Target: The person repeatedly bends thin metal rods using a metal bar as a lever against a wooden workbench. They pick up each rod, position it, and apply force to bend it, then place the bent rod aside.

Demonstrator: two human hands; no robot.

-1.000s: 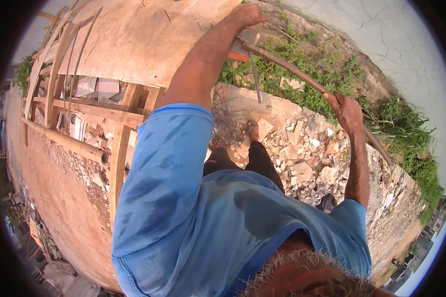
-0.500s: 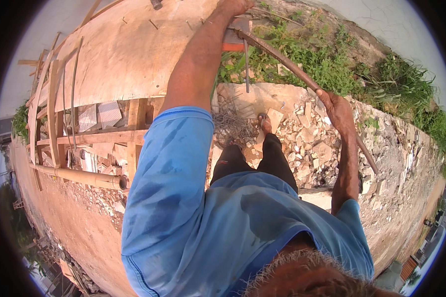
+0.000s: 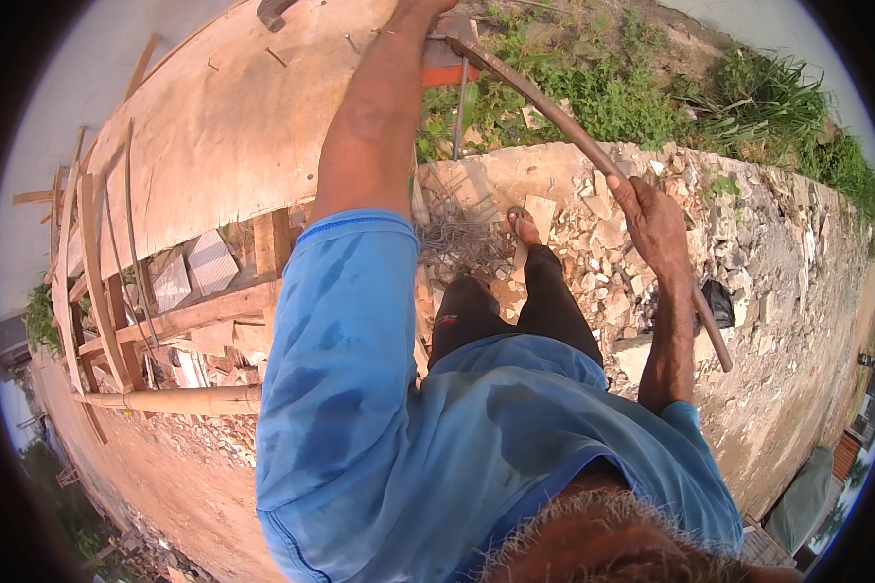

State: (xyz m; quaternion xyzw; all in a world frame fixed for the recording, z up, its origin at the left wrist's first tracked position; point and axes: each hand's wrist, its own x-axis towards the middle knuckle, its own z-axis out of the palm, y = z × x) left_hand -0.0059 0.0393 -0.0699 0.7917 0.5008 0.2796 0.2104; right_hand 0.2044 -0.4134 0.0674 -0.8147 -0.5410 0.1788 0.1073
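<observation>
My right hand (image 3: 651,222) is wrapped round a long rusty metal bar (image 3: 554,112), which slants from the board's edge past my forearm. The bar's far end meets a thin grey metal rod (image 3: 460,117) that points back toward me. My left arm stretches over a wooden board (image 3: 224,126). At the top edge of the view, near the bar's far end, is my left hand (image 3: 426,6); its fingers are mostly cut off by the frame. Several nails (image 3: 277,58) stick up from the board, and a hammer head (image 3: 274,12) shows farther off.
A red-orange piece (image 3: 447,75) lies by the board's right edge. Timber slats (image 3: 102,282) and a bamboo pole (image 3: 180,400) stand at the left. Broken rubble (image 3: 603,257) and tangled wire (image 3: 462,233) surround my feet. Green plants (image 3: 612,107) grow beyond; a black bag (image 3: 717,303) lies right.
The view has shifted, so the board and rubble sit differently in it. My right hand keeps its hold on the bar, whose near end now shows lower. More of the hammer is visible.
</observation>
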